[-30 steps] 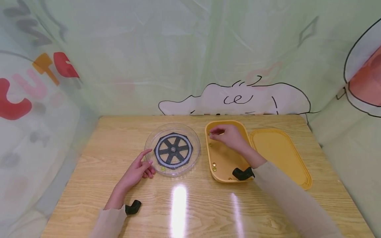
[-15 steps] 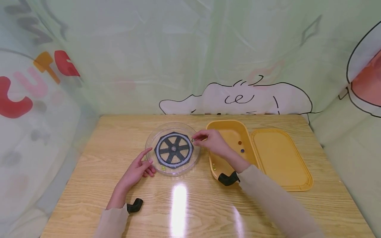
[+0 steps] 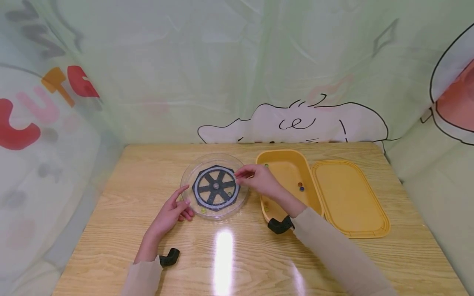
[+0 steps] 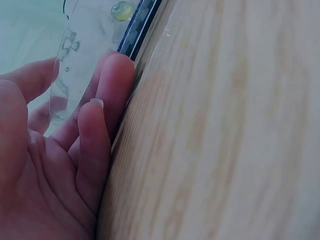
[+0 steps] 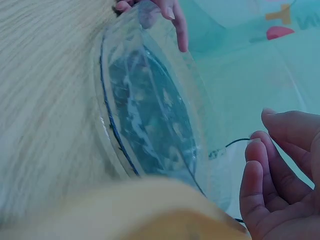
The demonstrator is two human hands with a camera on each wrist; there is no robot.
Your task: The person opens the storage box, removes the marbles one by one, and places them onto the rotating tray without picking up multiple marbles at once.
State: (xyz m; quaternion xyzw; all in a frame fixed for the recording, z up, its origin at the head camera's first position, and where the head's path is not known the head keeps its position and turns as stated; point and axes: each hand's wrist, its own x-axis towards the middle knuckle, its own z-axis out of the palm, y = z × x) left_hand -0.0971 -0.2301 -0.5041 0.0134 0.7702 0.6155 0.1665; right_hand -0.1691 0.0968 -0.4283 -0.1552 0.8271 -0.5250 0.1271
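Note:
A clear round dish [image 3: 242,201] with a dark, spoked wheel shape [image 3: 216,186] in its middle sits on the table. My left hand [image 3: 168,214] holds its left rim, thumb and index over the edge and other fingers outside the wall, as the left wrist view shows. At the opposite rim is my right hand [image 3: 261,181], fingers loosely bent; in the right wrist view nothing shows between its fingertips. Inside the dish lie a yellow marble [image 3: 203,210] near the front and a small marble [image 3: 229,194] on the wheel.
A yellow box [image 3: 285,154] stands right of the dish, under my right forearm. It contains several marbles, among them a green one [image 3: 266,165], a brown one [image 3: 300,184] and a blue one [image 3: 301,189]. A flat yellow lid [image 3: 352,197] lies beside it.
My right hand moved left from the box to the dish rim with a marble, then let it go. That marble is now on the wheel. The left hand stayed put.

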